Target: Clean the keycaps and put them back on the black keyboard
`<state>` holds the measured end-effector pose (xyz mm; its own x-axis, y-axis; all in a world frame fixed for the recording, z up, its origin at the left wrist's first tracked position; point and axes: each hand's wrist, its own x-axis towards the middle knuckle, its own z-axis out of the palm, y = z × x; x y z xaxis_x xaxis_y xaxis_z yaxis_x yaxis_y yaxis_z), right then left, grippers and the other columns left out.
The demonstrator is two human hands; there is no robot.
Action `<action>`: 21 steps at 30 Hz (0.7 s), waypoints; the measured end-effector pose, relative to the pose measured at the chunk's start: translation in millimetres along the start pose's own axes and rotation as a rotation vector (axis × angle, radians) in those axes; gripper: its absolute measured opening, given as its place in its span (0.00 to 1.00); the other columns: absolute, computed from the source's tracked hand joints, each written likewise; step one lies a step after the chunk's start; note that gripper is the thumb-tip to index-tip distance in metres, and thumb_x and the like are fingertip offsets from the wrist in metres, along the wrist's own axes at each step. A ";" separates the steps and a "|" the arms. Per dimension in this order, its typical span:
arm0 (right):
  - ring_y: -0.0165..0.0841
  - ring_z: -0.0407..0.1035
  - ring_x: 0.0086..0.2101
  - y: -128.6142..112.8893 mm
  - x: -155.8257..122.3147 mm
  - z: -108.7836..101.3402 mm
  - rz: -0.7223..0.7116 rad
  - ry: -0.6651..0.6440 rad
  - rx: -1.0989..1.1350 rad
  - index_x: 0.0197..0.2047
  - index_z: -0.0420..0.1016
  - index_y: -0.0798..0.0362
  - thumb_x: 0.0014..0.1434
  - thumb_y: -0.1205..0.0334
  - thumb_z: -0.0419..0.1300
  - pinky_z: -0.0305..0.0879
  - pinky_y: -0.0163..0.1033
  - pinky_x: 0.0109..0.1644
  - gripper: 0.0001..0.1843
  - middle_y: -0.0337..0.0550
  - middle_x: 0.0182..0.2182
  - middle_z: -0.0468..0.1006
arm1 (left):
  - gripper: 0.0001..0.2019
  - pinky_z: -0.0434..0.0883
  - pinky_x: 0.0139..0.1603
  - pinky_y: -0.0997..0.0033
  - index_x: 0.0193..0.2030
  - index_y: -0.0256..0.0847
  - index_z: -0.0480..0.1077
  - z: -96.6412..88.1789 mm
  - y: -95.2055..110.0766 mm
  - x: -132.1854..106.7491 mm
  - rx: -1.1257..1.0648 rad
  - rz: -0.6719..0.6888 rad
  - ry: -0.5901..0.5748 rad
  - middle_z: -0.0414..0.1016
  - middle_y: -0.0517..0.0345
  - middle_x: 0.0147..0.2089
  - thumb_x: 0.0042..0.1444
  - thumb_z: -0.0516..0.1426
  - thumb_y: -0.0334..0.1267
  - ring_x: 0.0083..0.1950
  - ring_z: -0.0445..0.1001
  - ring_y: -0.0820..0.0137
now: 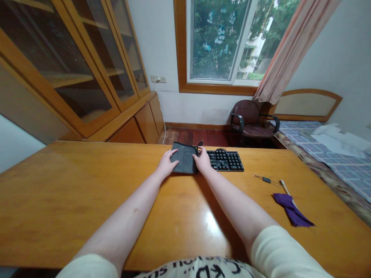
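Between my two hands is a flat dark grey pouch [185, 159] with a black edge and a small cord at its upper right corner. My left hand [167, 164] grips its left side, thumb on the top face. At the right edge, my right hand [203, 159] pinches the pouch near the corner with the cord. Right behind that hand lies a black keyboard [227, 160], its left part hidden by the pouch and hand. Whether the pouch touches the table or the keyboard, I cannot tell.
On the wooden table [87, 200], to the right, lie a small wire tool with a dark grip [266, 180], a white-handled brush [284, 187] and a purple cloth [292, 210]. Beyond the table stand an office chair [246, 116], a bed [330, 143] and a glass-door cabinet [116, 106].
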<state>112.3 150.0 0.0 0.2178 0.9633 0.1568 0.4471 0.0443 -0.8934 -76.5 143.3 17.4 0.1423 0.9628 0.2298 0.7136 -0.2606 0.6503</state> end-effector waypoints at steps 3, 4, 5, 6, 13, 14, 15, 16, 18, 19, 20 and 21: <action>0.38 0.65 0.49 -5.9 6.5 18.0 -0.077 -0.010 -0.105 0.54 0.60 0.56 0.53 0.66 0.57 0.57 0.46 0.55 0.25 0.50 0.48 0.71 | 0.27 0.56 0.64 0.64 0.60 0.41 0.61 0.4 -8.4 8.1 0.142 -0.066 0.014 0.61 0.49 0.61 0.50 0.55 0.32 0.63 0.58 0.64; 0.40 0.63 0.51 -7.2 6.4 21.4 -0.096 -0.019 -0.136 0.54 0.61 0.56 0.52 0.67 0.58 0.55 0.47 0.57 0.25 0.51 0.49 0.70 | 0.28 0.56 0.64 0.62 0.60 0.41 0.61 1.5 -10.1 8.5 0.166 -0.088 0.020 0.60 0.48 0.62 0.50 0.54 0.32 0.63 0.58 0.62; 0.41 0.61 0.52 -7.8 5.2 22.9 -0.109 -0.027 -0.159 0.54 0.61 0.57 0.52 0.67 0.58 0.53 0.48 0.58 0.25 0.53 0.50 0.69 | 0.28 0.56 0.63 0.58 0.60 0.42 0.60 2.8 -11.3 8.1 0.186 -0.114 0.025 0.59 0.48 0.62 0.50 0.54 0.32 0.63 0.58 0.59; 0.42 0.60 0.53 -7.9 3.0 22.2 -0.121 -0.034 -0.186 0.54 0.62 0.58 0.52 0.67 0.58 0.52 0.48 0.58 0.26 0.55 0.51 0.68 | 0.28 0.57 0.62 0.53 0.60 0.42 0.60 4.1 -11.7 6.9 0.210 -0.145 0.028 0.58 0.47 0.63 0.50 0.54 0.33 0.63 0.58 0.56; 0.41 0.65 0.46 15.0 -51.9 -53.5 -0.235 -0.064 -0.595 0.52 0.67 0.56 0.58 0.61 0.52 0.57 0.45 0.52 0.19 0.51 0.45 0.74 | 0.25 0.53 0.63 0.51 0.61 0.40 0.60 8.9 8.2 -18.7 0.438 -0.116 0.080 0.52 0.44 0.67 0.54 0.51 0.36 0.66 0.51 0.52; 0.42 0.67 0.42 22.2 -65.5 -74.7 -0.201 -0.083 -0.680 0.48 0.71 0.55 0.59 0.59 0.51 0.58 0.45 0.49 0.17 0.50 0.39 0.77 | 0.24 0.55 0.62 0.55 0.60 0.39 0.60 8.7 13.7 -25.1 0.412 -0.069 0.049 0.57 0.44 0.64 0.56 0.50 0.35 0.64 0.56 0.55; 0.42 0.68 0.39 30.4 -80.0 -98.2 -0.162 -0.088 -0.769 0.44 0.74 0.55 0.59 0.58 0.50 0.59 0.45 0.47 0.16 0.49 0.34 0.78 | 0.22 0.59 0.59 0.58 0.59 0.39 0.61 8.4 19.7 -32.5 0.366 -0.037 -0.016 0.64 0.44 0.60 0.57 0.48 0.35 0.60 0.62 0.58; 0.43 0.68 0.37 39.2 -94.9 -123.5 -0.123 -0.077 -0.852 0.41 0.75 0.55 0.60 0.57 0.49 0.59 0.45 0.44 0.16 0.49 0.32 0.78 | 0.20 0.63 0.54 0.62 0.58 0.39 0.62 7.9 26.0 -40.7 0.313 -0.022 -0.102 0.70 0.46 0.53 0.59 0.45 0.35 0.54 0.68 0.61; 0.44 0.68 0.37 58.5 -124.2 -176.4 -0.062 0.019 -1.017 0.41 0.76 0.57 0.60 0.56 0.48 0.58 0.46 0.43 0.19 0.53 0.35 0.78 | 0.17 0.67 0.43 0.67 0.52 0.41 0.67 7.3 39.5 -58.9 0.231 -0.023 -0.274 0.76 0.50 0.42 0.61 0.43 0.37 0.42 0.73 0.65; 0.45 0.68 0.39 68.3 -137.9 -202.2 -0.026 0.107 -1.098 0.42 0.76 0.58 0.60 0.55 0.47 0.58 0.46 0.44 0.20 0.54 0.38 0.77 | 0.16 0.66 0.41 0.69 0.48 0.42 0.69 7.3 46.5 -68.4 0.224 -0.021 -0.326 0.77 0.52 0.39 0.61 0.43 0.39 0.40 0.74 0.66; 0.47 0.67 0.40 77.9 -150.3 -226.0 0.017 0.165 -1.171 0.43 0.75 0.58 0.60 0.54 0.47 0.58 0.47 0.43 0.21 0.56 0.40 0.77 | 0.16 0.65 0.40 0.70 0.43 0.43 0.71 7.8 53.5 -77.7 0.227 -0.010 -0.358 0.77 0.53 0.38 0.61 0.43 0.41 0.39 0.74 0.66; 0.48 0.67 0.40 86.8 -161.4 -246.8 0.085 0.216 -1.233 0.44 0.75 0.57 0.59 0.53 0.48 0.59 0.48 0.42 0.21 0.56 0.41 0.76 | 0.16 0.65 0.39 0.71 0.39 0.42 0.72 8.8 60.4 -86.3 0.228 0.007 -0.392 0.77 0.54 0.35 0.61 0.44 0.43 0.38 0.74 0.66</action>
<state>330.1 -67.0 1.1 0.3713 0.8828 0.2877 0.9120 -0.4050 0.0656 -39.7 45.1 30.5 0.3658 0.9266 -0.0867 0.8381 -0.2875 0.4636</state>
